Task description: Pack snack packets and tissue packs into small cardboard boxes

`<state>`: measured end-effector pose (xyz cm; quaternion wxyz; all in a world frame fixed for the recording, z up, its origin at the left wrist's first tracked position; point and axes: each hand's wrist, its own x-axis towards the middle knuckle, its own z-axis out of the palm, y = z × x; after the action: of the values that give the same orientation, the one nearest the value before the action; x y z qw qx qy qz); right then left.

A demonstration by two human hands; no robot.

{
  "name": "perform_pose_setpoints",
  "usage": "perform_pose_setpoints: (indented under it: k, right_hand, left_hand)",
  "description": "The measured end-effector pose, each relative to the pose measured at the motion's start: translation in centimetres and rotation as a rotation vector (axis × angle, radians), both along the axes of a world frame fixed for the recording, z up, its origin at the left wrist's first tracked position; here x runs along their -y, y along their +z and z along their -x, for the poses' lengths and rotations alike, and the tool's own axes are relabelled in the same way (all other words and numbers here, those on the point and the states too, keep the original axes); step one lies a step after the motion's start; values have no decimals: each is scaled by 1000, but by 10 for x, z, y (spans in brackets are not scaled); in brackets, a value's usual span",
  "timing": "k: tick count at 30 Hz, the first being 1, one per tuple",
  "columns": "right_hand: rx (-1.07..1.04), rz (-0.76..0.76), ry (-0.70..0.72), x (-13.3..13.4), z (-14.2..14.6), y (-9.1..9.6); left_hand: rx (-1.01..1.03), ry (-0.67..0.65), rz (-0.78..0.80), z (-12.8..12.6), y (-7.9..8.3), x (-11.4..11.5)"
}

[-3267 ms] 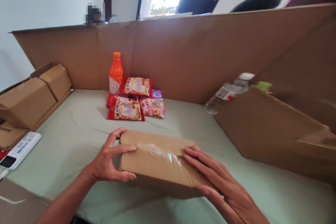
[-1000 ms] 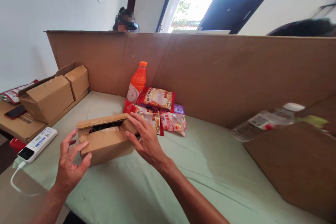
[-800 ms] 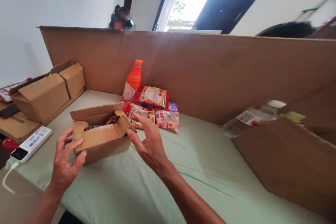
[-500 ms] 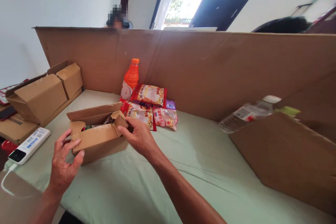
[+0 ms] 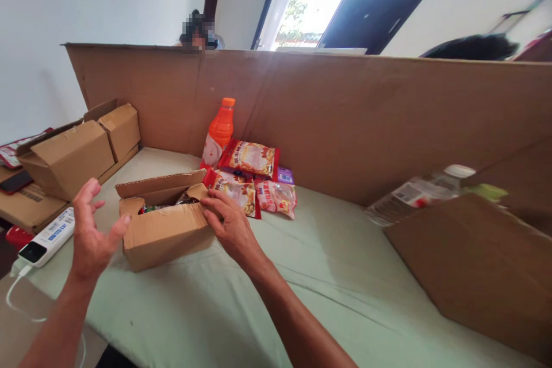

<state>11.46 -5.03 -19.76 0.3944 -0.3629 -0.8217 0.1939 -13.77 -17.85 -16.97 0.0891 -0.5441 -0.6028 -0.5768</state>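
A small cardboard box (image 5: 170, 234) with its top flaps up stands on the pale green cloth, angled in front of me. Dark and coloured packets (image 5: 184, 200) show partly inside it; most of the contents are hidden. My right hand (image 5: 228, 221) grips the box's right end, fingers and thumb at the side flap's edge. To the left of the box, my left hand (image 5: 95, 233) is raised with fingers apart and holds nothing. Behind the box lie red snack bags (image 5: 252, 158) and a pink bag (image 5: 276, 196), beside an orange drink bottle (image 5: 219, 129).
A tall cardboard panel (image 5: 328, 121) closes off the back. At right, a clear plastic bottle (image 5: 407, 198) leans behind a cardboard piece (image 5: 470, 270). More cardboard boxes (image 5: 71, 152) and a white power bank (image 5: 49, 241) with a cable are at left. A person's head shows beyond the panel.
My left hand has come off the box's left end and moved up and left, its fingers spreading. The right hand has shifted from the folded flap to the box's right edge.
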Motion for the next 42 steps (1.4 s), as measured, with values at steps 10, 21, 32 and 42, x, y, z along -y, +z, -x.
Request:
perform_pose_setpoints:
  k: [10,21,32,42]
  right_hand:
    - [153,-280,-151,10,5,7]
    - [331,-178,121,-6,-1,12]
    - [-2,-307,-237,-45,46,-19]
    - [195,-163,-131,-4,44,-126]
  left_hand:
    - [-377,-294,285,8,11,-3]
    - [-588,-440,487,23,8,5]
    - [-568,-27,313,4,-12,0]
    - [-417,360,460,57,-8,-146]
